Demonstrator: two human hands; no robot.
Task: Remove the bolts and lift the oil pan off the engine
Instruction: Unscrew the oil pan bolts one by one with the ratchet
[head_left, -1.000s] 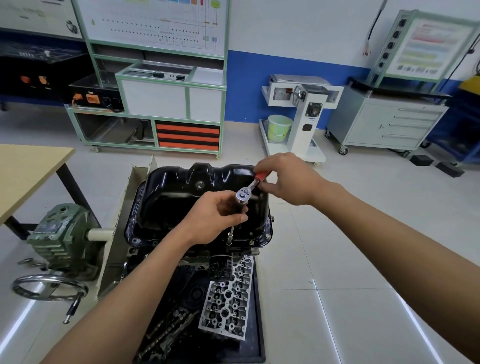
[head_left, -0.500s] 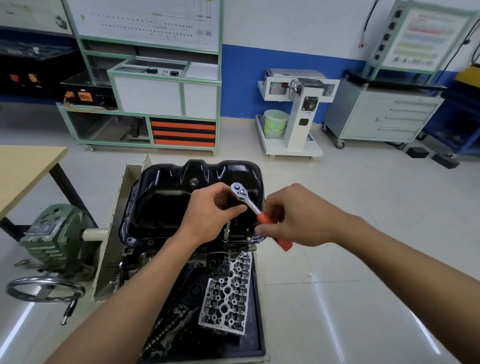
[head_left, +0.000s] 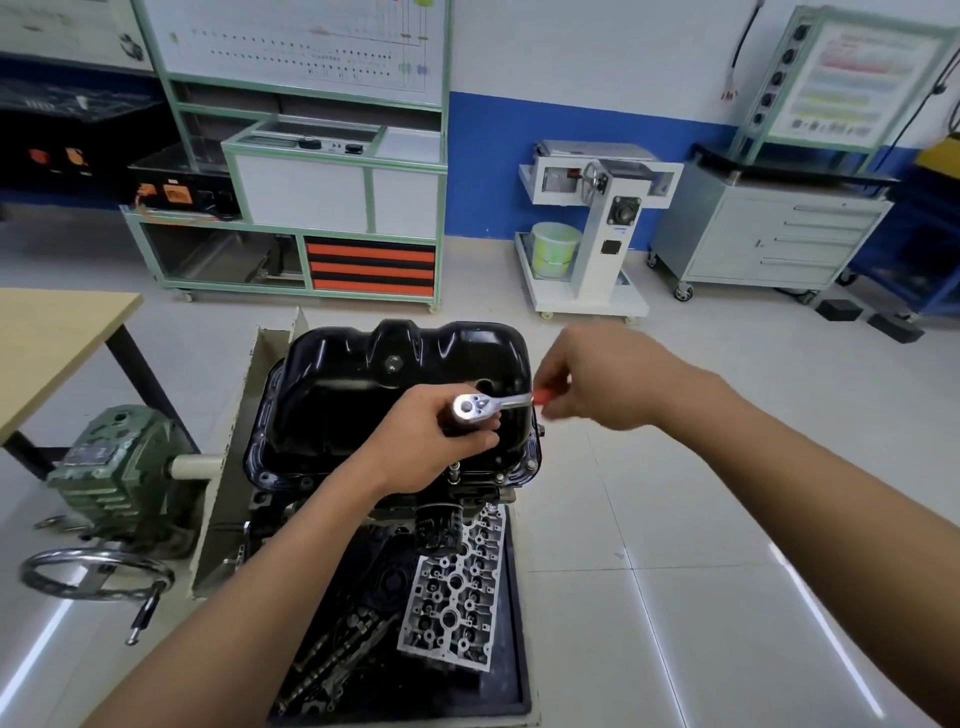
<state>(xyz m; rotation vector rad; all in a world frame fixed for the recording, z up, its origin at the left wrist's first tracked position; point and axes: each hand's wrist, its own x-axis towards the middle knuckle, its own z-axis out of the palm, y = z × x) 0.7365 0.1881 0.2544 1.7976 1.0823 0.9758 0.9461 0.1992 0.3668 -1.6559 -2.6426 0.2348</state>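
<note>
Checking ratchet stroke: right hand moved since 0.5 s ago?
Yes. The right hand swung away from the person, from the oil pan's near right corner to alongside its right wall.

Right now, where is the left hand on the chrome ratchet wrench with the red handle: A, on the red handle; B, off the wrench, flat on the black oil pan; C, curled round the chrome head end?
C: the left hand curls round the head end of the chrome ratchet wrench, while the right hand holds its red handle.

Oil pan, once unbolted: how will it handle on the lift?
The oil pan looks like ribbed pressed metal, so probably rigid and light for its bulk. Its glossy surface may be slick; the flanged rim likely gives the best grip.
</note>
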